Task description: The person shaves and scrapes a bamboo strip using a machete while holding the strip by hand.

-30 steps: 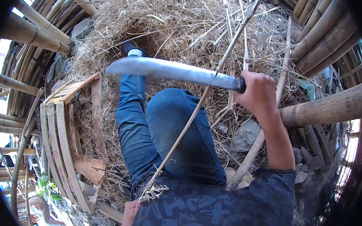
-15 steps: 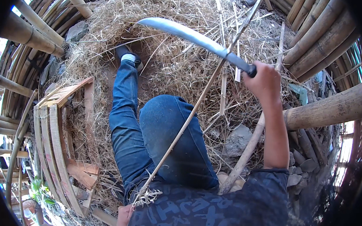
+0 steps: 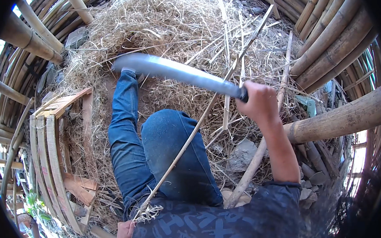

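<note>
My right hand (image 3: 261, 100) is closed round the dark handle of a machete. The long curved blade of the machete (image 3: 170, 70) points left, over my outstretched foot, and is slightly blurred. A thin bamboo strip (image 3: 183, 150) runs diagonally from my lap across my bent knee to the far right, and the blade's base meets it in the picture; I cannot tell whether they touch. At the strip's near end, beside a tuft of curled shavings (image 3: 148, 213), my left hand (image 3: 124, 234) is closed on it, partly cut off by the lower edge.
A slatted wooden crate (image 3: 49, 167) stands at left. Dry straw (image 3: 163, 29) covers the ground ahead, with loose strips lying on it. Thick bamboo poles (image 3: 338, 112) stick in from the right, near a grey rock (image 3: 241, 155). At the lower left edge another person (image 3: 29, 227) partly shows.
My right hand has come left and nearer to me with the machete, and the blade has swung lower on its tip side. My left hand still grips the strip's near end.
</note>
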Motion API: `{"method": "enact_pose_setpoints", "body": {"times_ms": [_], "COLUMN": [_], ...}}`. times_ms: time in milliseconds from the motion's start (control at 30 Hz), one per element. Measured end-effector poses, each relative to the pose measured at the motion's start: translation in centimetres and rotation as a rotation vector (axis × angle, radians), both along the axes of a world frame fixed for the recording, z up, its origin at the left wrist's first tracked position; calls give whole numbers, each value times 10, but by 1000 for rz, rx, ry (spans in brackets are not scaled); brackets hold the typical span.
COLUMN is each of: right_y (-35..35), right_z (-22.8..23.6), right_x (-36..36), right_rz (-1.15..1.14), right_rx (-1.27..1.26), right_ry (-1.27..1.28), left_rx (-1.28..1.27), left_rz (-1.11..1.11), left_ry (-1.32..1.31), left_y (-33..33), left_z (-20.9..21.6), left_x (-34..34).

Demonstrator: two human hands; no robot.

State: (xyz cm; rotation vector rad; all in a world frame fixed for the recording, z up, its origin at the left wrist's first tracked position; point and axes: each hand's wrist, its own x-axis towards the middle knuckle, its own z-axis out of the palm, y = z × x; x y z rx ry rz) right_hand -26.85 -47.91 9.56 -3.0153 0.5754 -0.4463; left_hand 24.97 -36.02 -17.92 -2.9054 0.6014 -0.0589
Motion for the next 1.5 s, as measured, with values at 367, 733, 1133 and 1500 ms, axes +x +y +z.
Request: {"method": "enact_pose_setpoints", "body": {"times_ms": [367,733,1133,1500], "right_y": [-72,-75,-56,-109], "right_z": [24,5,6,23], "right_x": [-3,-5,-21,-33], "right_rz": [-371,269,51,-268], "right_rx": [-120,-195,-162,-302], "right_ry": [-54,-218,-105,76], "left_rx": [-38,-66,-274,-428], "left_rz": [-12,-7,-112,-100], "left_ry": [14,129,232,377], "left_y": [35,176,262,332], "left_z": [25,49,78,116], "left_x": [-19,-147,-251,-357]}}
